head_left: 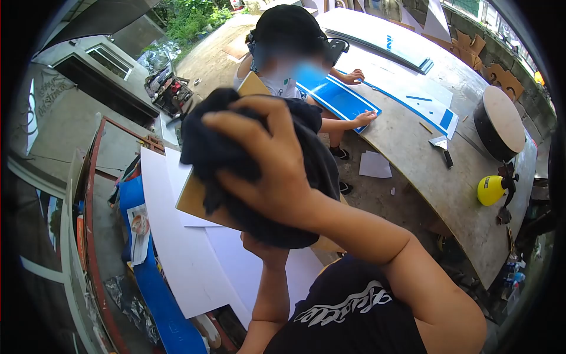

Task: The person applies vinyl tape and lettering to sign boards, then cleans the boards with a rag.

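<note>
A bunched black cloth point(312, 135) fills the middle of the view. My right hand point(265, 153) is closed round it from above, with the fingers curled into its folds. Behind the cloth is a flat tan board point(197, 197); its corners stick out at the lower left and at the top, and the cloth hides most of it. My left hand point(265, 249) is below the cloth, closed at the board's lower edge, its fingertips hidden. White sheets point(177, 253) lie beneath and to the left of my hands.
Across from me a co-worker in a black cap handles a blue panel point(339, 94) on the large table point(407, 159). A scraper point(442, 150), a yellow spray bottle point(490, 190) and a round drum-like piece point(500, 123) stand or lie there. A red metal frame point(88, 236) is at left.
</note>
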A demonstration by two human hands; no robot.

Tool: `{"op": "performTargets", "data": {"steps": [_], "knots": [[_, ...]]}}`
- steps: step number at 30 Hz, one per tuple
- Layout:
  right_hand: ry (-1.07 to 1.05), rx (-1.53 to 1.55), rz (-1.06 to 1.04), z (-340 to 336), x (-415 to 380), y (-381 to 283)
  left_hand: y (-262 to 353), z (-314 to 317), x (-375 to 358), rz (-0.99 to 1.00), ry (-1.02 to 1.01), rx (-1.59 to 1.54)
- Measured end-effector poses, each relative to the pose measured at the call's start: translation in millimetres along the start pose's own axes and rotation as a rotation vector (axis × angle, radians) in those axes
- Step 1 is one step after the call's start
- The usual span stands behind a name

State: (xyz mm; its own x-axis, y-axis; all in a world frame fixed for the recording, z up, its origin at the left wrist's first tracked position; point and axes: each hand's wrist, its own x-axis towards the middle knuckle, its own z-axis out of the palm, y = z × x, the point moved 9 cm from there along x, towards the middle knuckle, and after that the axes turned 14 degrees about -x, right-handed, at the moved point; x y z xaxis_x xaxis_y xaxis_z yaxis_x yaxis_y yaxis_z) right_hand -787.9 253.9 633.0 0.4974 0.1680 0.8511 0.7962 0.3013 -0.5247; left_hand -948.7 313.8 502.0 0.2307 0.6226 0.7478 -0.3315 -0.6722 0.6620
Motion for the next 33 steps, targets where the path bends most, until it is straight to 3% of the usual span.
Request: {"op": "performTargets", "data": {"steps": [1,3,6,10,12,14,17,21,23,25,26,29,31,33], "knots": [[0.112,-0.030,0.128,-2.9,6.7,31.9,-1.9,-2.5,-2.5,-0.036,0.005,-0.030],[0.113,-0.056,0.327,-5.9,5.6,76.3,-21.1,-14.7,-14.0,-0.189,0.021,-0.149],[0.052,-0.144,0.101,-1.1,-32.3,37.7,-9.3,-4.3,4.1,-0.165,0.179,-0.167],[-0.067,-0.140,0.126,-6.1,-84.2,39.2,-18.2,-18.1,26.1,-0.174,0.202,-0.292],[-0.057,-0.225,0.301,-16.7,-121.6,67.6,-5.3,-23.6,45.5,-0.230,0.310,-0.283],[-0.062,-0.292,0.422,-25.2,-169.7,94.7,16.9,-30.9,70.4,-0.143,0.470,-0.199],[-0.098,-0.321,0.535,-49.4,-246.7,124.4,41.9,-38.3,95.6,-0.119,0.515,-0.155],[-0.046,-0.458,0.756,-77.9,-357.1,197.1,79.2,-31.2,118.0,-0.030,0.420,-0.204],[-0.074,-0.468,1.166,-92.3,-414.8,244.1,103.3,-21.3,118.4,0.012,0.418,-0.204],[0.055,-0.387,1.359,-110.5,-419.6,255.3,121.0,-18.7,117.6,0.000,0.384,-0.264],[0.049,-0.429,1.332,-112.8,-417.4,245.9,128.6,-14.2,116.2,-0.006,0.365,-0.297],[0.013,-0.216,0.831,-125.0,-267.3,130.3,148.6,4.3,95.3,-0.034,0.382,-0.281],[0.060,-0.016,0.498,-133.3,-192.2,56.9,154.9,20.9,79.6,-0.002,0.335,-0.298],[0.057,-0.017,0.227,-152.4,-142.8,-3.6,167.4,39.3,66.6,0.007,0.314,-0.335]]}}
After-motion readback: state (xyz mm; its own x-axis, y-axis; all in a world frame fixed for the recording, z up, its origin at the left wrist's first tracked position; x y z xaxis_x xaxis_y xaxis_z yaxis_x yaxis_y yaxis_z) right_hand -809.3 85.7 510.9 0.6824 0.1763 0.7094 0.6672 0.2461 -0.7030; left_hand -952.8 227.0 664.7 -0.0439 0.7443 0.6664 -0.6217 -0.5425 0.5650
